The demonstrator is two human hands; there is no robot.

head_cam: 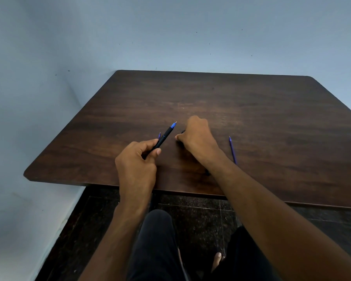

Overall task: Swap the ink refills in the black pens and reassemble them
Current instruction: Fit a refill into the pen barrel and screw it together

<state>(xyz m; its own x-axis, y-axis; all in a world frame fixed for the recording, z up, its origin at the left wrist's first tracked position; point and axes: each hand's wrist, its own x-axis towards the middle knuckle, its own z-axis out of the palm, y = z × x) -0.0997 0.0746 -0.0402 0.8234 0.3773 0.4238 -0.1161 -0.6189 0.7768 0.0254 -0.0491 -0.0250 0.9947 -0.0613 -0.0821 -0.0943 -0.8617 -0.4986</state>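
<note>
Two hands at work over pens on a dark wooden surface [251, 110].

The left hand [137, 161] has its grip clamped on a black pen [164, 136], blue tip pointing away. The right hand [196, 134] is curled knuckles-up on a small dark piece, mostly hidden. One blue refill [232, 150] lies right of that arm; another [159, 135] peeks out behind the pen.
</note>
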